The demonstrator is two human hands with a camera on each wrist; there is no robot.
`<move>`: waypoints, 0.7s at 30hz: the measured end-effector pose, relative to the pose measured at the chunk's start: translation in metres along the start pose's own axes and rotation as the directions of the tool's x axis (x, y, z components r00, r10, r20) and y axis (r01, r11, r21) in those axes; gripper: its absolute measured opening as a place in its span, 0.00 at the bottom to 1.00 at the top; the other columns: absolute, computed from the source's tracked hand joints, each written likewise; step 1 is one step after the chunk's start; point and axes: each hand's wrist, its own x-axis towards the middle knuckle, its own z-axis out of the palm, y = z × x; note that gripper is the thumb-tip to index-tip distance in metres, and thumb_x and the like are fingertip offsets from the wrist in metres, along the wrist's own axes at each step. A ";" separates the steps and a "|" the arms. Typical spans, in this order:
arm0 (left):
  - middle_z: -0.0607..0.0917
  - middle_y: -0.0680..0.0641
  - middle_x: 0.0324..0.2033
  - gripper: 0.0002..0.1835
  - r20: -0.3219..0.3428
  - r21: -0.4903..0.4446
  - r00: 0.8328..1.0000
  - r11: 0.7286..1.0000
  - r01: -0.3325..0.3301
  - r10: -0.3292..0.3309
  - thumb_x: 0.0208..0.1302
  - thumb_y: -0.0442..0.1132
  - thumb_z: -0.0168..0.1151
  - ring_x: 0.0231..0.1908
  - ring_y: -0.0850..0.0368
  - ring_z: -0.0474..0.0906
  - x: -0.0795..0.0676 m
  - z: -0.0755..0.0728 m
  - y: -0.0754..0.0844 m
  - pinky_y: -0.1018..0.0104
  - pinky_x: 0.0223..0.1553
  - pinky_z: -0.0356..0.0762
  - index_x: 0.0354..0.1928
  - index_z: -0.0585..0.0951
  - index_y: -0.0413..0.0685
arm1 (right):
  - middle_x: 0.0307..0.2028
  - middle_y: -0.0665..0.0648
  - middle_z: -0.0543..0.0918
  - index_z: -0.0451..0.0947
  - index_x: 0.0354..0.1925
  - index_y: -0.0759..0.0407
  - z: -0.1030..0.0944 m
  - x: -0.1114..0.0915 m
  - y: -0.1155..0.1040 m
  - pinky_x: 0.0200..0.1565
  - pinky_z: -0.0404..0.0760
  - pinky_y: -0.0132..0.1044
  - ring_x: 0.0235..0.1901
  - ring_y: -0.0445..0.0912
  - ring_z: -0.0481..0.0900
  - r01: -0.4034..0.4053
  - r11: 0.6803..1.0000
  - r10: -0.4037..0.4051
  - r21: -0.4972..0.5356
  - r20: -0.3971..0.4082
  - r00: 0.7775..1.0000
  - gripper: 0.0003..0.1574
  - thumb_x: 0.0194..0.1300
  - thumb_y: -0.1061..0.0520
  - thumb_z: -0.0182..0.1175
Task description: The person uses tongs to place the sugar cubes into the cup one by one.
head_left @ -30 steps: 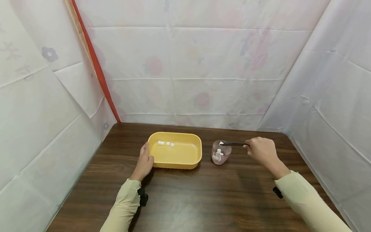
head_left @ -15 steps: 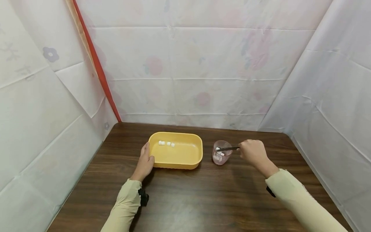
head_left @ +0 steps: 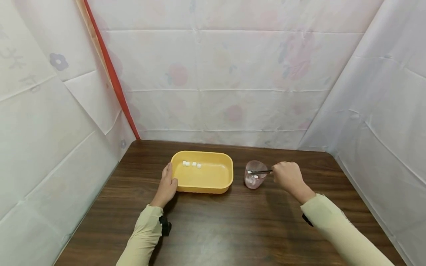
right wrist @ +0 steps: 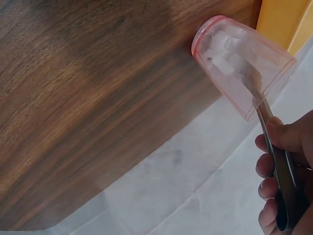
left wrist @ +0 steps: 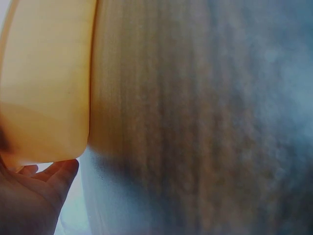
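My left hand [head_left: 165, 187] holds the left end of a yellow rectangular tray [head_left: 206, 183], its thumb at the near corner. In the left wrist view, thumb and fingers rest against the tray's end wall. Inside the tray several small white cubes [head_left: 194, 164] lie along the far left. To the right stands a clear pinkish plastic cup [head_left: 253, 184] with more white pieces in it. My right hand [head_left: 287, 177] grips dark metal tongs [right wrist: 276, 147], thumb on top and fingers curled underneath. The tongs' tips reach through the mouth into the cup, near the white pieces.
A dark wood-grain table [head_left: 213, 221] carries everything. White patterned sheets [head_left: 213, 81] hang behind and on both sides of it, with a red strip [head_left: 114, 81] at the left corner. The cup stands a short gap right of the tray.
My right hand has moved left and slightly down, bringing the tongs' tips, which had a white cube at them over the cup, down inside it. The left hand stays on the tray.
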 end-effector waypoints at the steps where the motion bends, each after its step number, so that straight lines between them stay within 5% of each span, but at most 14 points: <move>1: 0.43 0.37 0.72 0.38 0.000 -0.002 1.000 1.000 0.000 0.000 0.66 0.30 0.39 0.70 0.42 0.45 0.000 0.000 0.001 0.46 0.66 0.47 0.74 0.38 0.39 | 0.10 0.50 0.70 0.72 0.10 0.54 0.000 0.000 0.000 0.14 0.68 0.44 0.11 0.47 0.68 0.001 1.000 -0.001 0.000 0.001 1.000 0.18 0.42 0.60 0.72; 21: 0.43 0.37 0.72 0.37 0.002 0.005 1.000 1.000 -0.005 0.005 0.65 0.30 0.39 0.70 0.43 0.44 -0.001 -0.001 0.002 0.47 0.66 0.48 0.74 0.39 0.38 | 0.10 0.50 0.69 0.74 0.12 0.54 -0.037 0.006 0.010 0.13 0.68 0.45 0.10 0.48 0.69 -0.010 1.000 0.009 -0.020 -0.038 0.999 0.17 0.45 0.58 0.73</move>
